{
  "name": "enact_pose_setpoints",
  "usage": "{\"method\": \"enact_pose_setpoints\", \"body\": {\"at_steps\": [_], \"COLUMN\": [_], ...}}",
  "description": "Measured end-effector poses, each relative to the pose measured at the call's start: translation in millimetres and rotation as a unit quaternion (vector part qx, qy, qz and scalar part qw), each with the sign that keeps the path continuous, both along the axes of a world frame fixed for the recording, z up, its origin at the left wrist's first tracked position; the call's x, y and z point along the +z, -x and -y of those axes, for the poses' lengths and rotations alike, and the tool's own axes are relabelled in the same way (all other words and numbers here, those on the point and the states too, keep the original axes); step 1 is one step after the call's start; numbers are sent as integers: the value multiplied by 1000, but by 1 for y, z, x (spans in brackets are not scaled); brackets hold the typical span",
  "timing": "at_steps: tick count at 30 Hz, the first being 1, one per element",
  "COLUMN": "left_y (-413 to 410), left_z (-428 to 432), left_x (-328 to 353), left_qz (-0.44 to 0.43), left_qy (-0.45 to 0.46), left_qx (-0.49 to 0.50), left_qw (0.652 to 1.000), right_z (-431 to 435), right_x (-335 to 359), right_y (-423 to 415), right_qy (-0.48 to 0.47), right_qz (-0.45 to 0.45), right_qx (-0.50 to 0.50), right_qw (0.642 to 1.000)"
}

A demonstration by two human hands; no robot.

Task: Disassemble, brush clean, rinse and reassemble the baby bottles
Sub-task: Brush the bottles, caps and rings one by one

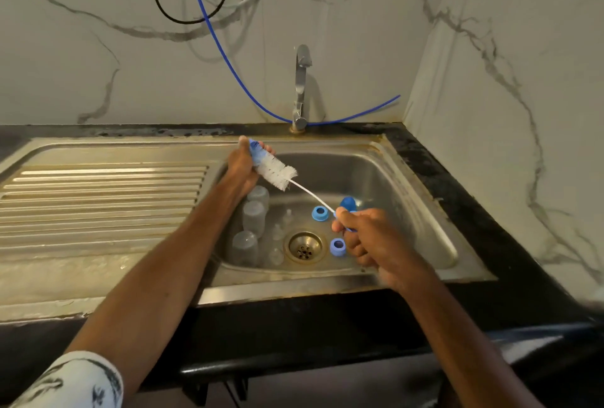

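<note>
Against the left wall of the brushed-steel sink (425, 211) sit three clear plastic bottle bodies (253, 218), just below the left hand (243, 164). Its grip is curled tight round the blue tip of a white-bristled, wire-stemmed bottle brush (276, 175). The fluffy bristle head slants down to the right. Two blue plastic collar rings (320, 213) lie right of the drain, just beside the right hand (362, 234), whose grip pinches the brush's blue handle.

white left sleeve (75, 381), dark grey marbled print; bare forearms (157, 263)
</note>
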State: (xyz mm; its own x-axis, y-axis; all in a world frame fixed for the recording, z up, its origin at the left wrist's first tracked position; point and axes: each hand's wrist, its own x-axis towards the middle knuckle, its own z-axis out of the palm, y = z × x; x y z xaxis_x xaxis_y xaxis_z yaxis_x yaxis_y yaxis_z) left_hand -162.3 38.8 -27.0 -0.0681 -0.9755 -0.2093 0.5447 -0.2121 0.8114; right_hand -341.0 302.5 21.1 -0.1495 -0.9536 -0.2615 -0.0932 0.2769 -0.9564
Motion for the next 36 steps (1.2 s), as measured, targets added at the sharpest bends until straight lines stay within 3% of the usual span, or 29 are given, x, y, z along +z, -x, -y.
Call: {"method": "enact_pose_setpoints", "body": {"at_steps": [2,4,6,8,11,14,16,19,22,26,31,36], "left_y": [6,7,8,11,10,-4,-10,-27,-38,-10,2,1], "left_z": [-2,-3,-5,-11,-13,-3,1,4,3,-14,-31,-32], "left_x": [-4,-3,-4,-4,-2,1,0,0,8,5,11,15], "left_qz": [50,92,81,58,31,34,49,45,-15,70,18,-80], "left_qy": [2,7,0,-15,3,5,-1,3,42,87,90,76], "left_qx": [21,38,10,-44,-45,14,42,118,117,-5,-116,-126], "left_qw": [999,995,997,997,999,999,998,992,992,994,989,986], "right_z": [-3,0,8,20,29,18,9,0,1,19,41,59], "right_x": [-2,-6,-12,-14,-18,-8,0,7,6,1,-4,-14], "right_y": [0,2,6,9,17,7,5,16,31,34,24,14], "right_qy": [119,219,244,224,215,168,85,-31,-27,44,93,42], "right_qz": [-219,-369,-453,-491,-428,-250,-132,35,32,2,2,-12], "right_qx": [-35,-56,-64,-69,-69,-20,9,37,18,11,68,69], "right_qw": [968,901,855,839,875,953,988,998,999,999,993,997]}}
